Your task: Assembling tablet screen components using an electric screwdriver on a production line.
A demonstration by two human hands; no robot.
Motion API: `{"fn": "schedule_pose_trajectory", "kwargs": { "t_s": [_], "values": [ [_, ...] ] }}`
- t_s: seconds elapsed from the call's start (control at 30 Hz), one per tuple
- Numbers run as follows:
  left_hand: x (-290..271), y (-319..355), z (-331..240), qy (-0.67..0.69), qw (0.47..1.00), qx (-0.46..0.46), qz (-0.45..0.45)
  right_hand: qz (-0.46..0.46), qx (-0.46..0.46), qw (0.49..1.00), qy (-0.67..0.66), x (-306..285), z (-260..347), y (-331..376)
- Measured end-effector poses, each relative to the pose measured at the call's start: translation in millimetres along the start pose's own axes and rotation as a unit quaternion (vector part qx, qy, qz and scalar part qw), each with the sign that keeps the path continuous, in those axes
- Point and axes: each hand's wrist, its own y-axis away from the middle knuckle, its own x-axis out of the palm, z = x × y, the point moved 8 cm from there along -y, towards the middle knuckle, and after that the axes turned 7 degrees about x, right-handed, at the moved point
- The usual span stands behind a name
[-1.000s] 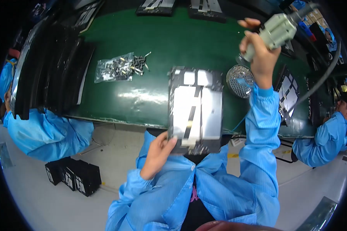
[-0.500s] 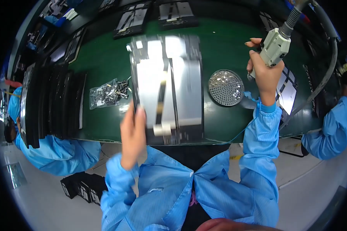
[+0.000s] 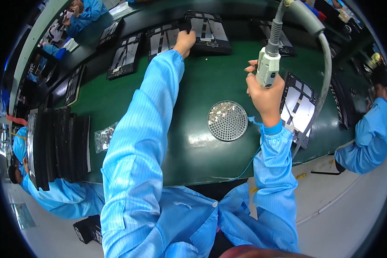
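Observation:
At the far side of the bench, my left hand (image 3: pixel 185 42) is closed on the left edge of an opened tablet (image 3: pixel 207 31) with silver battery cells in a black frame. The tablet lies there beside another opened tablet (image 3: pixel 162 36), which my wrist partly covers. My right hand (image 3: pixel 267 99) grips a pale electric screwdriver (image 3: pixel 268 68) with a ribbed grey sleeve at its top. The tool's bit is hidden behind the fingers. Left of that hand lies a round perforated tray (image 3: pixel 228 122) with small shiny screws in its upper part.
Upright black panels stand in a row (image 3: pixel 58 144) at left. A clear bag of small parts (image 3: pixel 104 138) is partly behind my left sleeve. Further opened tablets (image 3: pixel 124 56) lie along the far side and one (image 3: pixel 297 107) at right. A grey hose (image 3: pixel 327 81) hangs there. Co-workers sit on both sides.
My left hand has carried the tablet from the near middle of the bench to the far row. The view has shifted. My right hand still holds the screwdriver.

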Motion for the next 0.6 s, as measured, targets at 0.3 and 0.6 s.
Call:
{"fn": "schedule_pose_trajectory", "kwargs": {
  "t_s": [0.3,0.6],
  "values": [
    [-50.4,34.1,-107.5,-0.189,0.944,0.229,-0.147,0.011,0.041,0.999,-0.014,2.1,-14.4,2.4],
    [-166.4,47.8,-49.4,-0.575,0.812,-0.048,-0.089,0.06,0.079,0.993,-0.061,17.7,-6.0,11.6]
  ]
}}
